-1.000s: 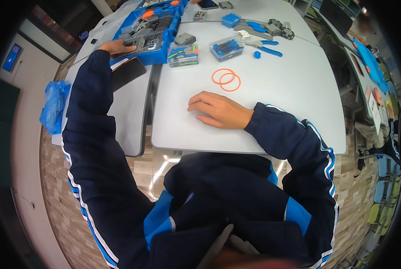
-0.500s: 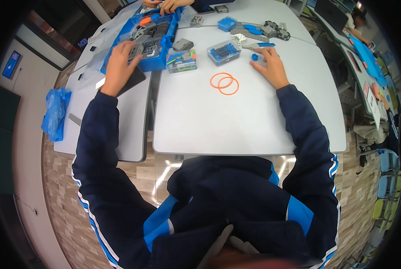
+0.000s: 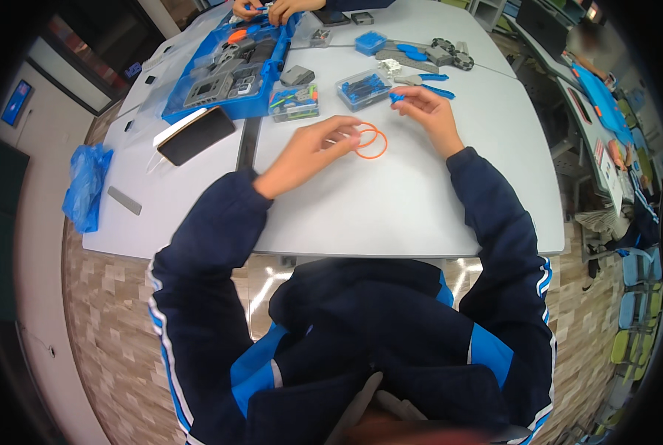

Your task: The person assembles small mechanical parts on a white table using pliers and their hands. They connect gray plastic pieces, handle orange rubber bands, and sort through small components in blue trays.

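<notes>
My left hand (image 3: 315,152) hovers at two overlapping orange rings (image 3: 377,157) on the white table. Its bent fingers and thumb are apart at the rings' left side, hiding part of them, and nothing shows in its grasp. My right hand (image 3: 431,117) pinches a small blue plastic piece (image 3: 396,98) between thumb and fingertips. Just left of that piece stands a clear box of blue parts (image 3: 364,90). Blue-handled pliers (image 3: 431,83) lie beyond the right hand.
A blue case (image 3: 254,106) of grey parts stands at the far left, with another person's hands (image 3: 278,10) over its far end. Near it are a phone (image 3: 196,136), a box of coloured pieces (image 3: 294,102) and a grey block (image 3: 297,76). A grey wheeled assembly (image 3: 441,55) lies farther back.
My left hand has moved right from the blue case to the orange rings, uncovering the phone. My right hand has picked up the blue piece from the table and shifted slightly left.
</notes>
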A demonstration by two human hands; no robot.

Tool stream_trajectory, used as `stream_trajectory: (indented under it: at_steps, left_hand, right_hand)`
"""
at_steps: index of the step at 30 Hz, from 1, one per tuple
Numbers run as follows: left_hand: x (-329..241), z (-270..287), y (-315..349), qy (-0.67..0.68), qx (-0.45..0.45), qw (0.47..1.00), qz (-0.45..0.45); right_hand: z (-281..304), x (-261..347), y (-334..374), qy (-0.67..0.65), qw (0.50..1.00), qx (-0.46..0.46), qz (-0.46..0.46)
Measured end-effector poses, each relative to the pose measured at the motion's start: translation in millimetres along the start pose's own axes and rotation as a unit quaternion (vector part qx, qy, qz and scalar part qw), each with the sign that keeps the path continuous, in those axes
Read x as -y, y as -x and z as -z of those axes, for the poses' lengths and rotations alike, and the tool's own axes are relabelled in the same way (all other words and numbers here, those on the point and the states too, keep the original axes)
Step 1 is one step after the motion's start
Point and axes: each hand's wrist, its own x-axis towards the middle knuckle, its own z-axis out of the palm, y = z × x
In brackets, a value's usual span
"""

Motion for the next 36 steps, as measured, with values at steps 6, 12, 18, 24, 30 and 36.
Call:
stream_trajectory:
  at_steps: [6, 12, 18, 24, 30, 36]
  left_hand:
    - [41, -51, -27, 0.343, -0.019, 0.939, 0.013]
    - [61, -40, -28, 0.413, -0.081, 0.907, 0.027]
    - [63, -37, -30, 0.394, -0.065, 0.916, 0.037]
    - [65, -38, -30, 0.373, -0.076, 0.924, 0.02]
    - [70, -35, -31, 0.365, -0.061, 0.929, 0.008]
    - [70, -35, -31, 0.357, -0.076, 0.931, 0.02]
  right_hand:
    - [-55, 19, 38, 0.308, 0.94, 0.028, 0.145]
    - [-11, -3, -1, 0.335, 0.922, 0.02, 0.193]
    - [81, -33, -37, 0.641, 0.731, -0.03, 0.231]
    - [70, -16, -17, 0.615, 0.763, -0.066, 0.186]
    - [8, 24, 20, 0.513, 0.803, 0.075, 0.292]
    - [-12, 33, 23, 0.531, 0.78, 0.076, 0.321]
